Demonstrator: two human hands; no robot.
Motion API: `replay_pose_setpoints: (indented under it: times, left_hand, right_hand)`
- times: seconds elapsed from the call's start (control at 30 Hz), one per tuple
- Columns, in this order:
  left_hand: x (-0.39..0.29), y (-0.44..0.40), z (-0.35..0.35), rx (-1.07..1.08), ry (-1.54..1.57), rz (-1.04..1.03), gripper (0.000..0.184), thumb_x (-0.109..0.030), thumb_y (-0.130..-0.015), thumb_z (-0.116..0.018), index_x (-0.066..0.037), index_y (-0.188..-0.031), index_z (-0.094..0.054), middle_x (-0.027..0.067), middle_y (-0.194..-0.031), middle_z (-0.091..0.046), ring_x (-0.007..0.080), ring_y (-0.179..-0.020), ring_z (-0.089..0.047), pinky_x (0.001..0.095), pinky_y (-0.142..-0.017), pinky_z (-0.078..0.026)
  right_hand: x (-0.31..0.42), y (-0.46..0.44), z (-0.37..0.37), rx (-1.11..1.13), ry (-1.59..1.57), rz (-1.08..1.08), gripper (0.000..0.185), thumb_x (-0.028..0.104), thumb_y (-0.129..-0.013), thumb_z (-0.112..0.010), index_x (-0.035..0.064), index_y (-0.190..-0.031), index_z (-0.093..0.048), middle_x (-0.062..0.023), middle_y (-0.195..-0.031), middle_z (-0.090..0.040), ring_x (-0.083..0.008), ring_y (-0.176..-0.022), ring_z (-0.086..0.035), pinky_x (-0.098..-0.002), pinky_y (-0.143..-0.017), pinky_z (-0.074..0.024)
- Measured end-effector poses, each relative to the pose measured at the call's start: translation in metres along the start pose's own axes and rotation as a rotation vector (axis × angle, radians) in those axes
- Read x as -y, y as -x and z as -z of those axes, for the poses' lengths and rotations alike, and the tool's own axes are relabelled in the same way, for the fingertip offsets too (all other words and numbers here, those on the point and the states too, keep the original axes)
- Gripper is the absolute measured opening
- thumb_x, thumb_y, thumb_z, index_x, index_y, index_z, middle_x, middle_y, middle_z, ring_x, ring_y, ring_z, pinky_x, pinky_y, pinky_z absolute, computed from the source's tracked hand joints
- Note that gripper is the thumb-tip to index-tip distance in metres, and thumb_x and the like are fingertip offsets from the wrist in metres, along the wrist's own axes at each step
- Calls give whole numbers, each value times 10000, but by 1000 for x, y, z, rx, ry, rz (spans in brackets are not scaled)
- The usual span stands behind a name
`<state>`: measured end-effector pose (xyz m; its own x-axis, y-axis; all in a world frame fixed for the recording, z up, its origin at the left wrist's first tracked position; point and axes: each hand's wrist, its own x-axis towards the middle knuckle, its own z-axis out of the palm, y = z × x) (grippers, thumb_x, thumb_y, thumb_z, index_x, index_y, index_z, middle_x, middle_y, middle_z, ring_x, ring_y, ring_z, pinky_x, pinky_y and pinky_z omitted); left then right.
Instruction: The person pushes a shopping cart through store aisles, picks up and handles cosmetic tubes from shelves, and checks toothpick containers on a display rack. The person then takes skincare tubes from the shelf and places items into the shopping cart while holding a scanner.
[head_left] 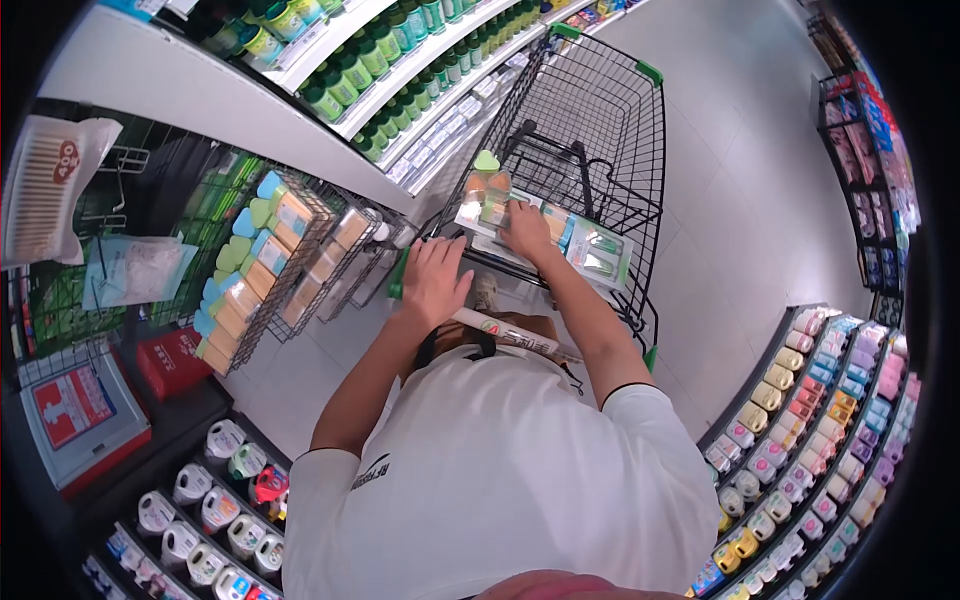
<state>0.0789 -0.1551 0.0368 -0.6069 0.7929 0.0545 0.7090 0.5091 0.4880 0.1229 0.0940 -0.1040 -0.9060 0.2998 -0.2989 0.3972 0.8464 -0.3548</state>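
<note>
Left hand [435, 275]: open, fingers extended, by the handle's [512, 334] left end. Packages [608, 256] lie in the near end of the cart [663, 112], row's long axis crosswise, slanting nearer the body rightward. Right hand [528, 233]: nearer, fingertips on them; grip cannot be told.

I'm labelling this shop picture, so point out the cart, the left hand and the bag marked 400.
Cart [650, 73]: head view, on a green corner of its rim.
Left hand [432, 284]: head view, on the back of the hand.
Bag marked 400 [65, 162]: head view, on its red label.
</note>
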Motion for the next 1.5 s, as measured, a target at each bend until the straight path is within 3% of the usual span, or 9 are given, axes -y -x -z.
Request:
replay_pose_setpoints:
  times: [0.23, 0.6, 0.8, 0.87, 0.9, 1.07, 1.17, 1.23, 1.5]
  left_hand:
    - [-6, 11, 12, -130, 279, 136, 439, -134, -893, -752, -13, -1300, -638, 131, -1110, -696, 351, -1102, -639, 450, -974, -492]
    - [23, 22, 35, -283, 407, 254, 266, -98, -919, -681, -68, -1183, -669, 103, -891, -693, 340, -891, -665, 467, -830, -524]
    - [38, 41, 51, -268, 489, 350, 216, -42, -858, -643, -70, -1071, -666, 92, -775, -652, 324, -787, -670, 457, -730, -518]
    - [42, 45, 60, -270, 489, 336, 229, -20, -835, -630, -63, -1058, -659, 83, -769, -647, 310, -786, -683, 427, -725, -524]
    - [44, 46, 64, -268, 494, 341, 242, -10, -825, -626, -59, -1060, -656, 87, -781, -642, 312, -788, -680, 429, -729, -525]
    - [49, 56, 94, -340, 586, 301, 337, 12, -801, -635, -41, -1133, -647, 113, -912, -673, 309, -870, -688, 420, -798, -545]
    - [51, 67, 111, -421, 608, 250, 493, 16, -798, -661, -25, -1287, -609, 153, -1122, -691, 313, -1007, -695, 416, -898, -551]
    - [51, 77, 118, -426, 614, 269, 653, -3, -814, -697, -8, -1444, -526, 190, -1303, -656, 335, -1132, -680, 422, -976, -542]
    - [74, 111, 124, -592, 574, 273, 784, -88, -859, -732, 2, -1563, -398, 250, -1430, -594, 415, -1278, -629, 457, -1063, -513]
  right_hand:
    - [-9, -4, 1, 47, 23, 87, 575, 324, -829, -831, -10, -1242, -612, -232, -1254, -623, -418, -1226, -595, -491, -1029, -519]
    - [-9, 32, 41, 25, -198, 61, 597, 353, -837, -820, -30, -1247, -617, -247, -1171, -606, -428, -1119, -634, -483, -936, -535]
    - [53, 56, 73, 6, -563, -13, 520, 328, -955, -790, -39, -1285, -628, -164, -1115, -692, -242, -1012, -669, -363, -901, -517]
    - [86, 61, 77, -15, -962, -12, 450, 297, -1005, -747, -26, -1295, -627, -105, -1123, -698, -172, -1007, -645, -333, -883, -514]
    - [103, 63, 84, 14, -1016, -37, 396, 264, -1039, -711, -8, -1312, -620, -55, -1134, -697, -114, -1001, -615, -303, -880, -502]
    - [180, 66, 106, 98, -1285, 3, 381, 231, -1031, -714, 7, -1322, -611, -46, -1134, -697, -114, -1036, -626, -294, -938, -495]
    - [209, 63, 102, 210, -1410, 47, 368, 172, -994, -732, 14, -1305, -617, -56, -1162, -705, -134, -1065, -649, -309, -963, -505]
    - [228, 62, 101, 242, -1389, 99, 378, 149, -979, -741, 12, -1308, -617, -62, -1180, -707, -141, -1085, -652, -315, -971, -507]
    - [304, 49, 94, 365, -1241, 347, 468, 80, -928, -784, -14, -1346, -593, -100, -1224, -712, -168, -1139, -682, -349, -1008, -530]
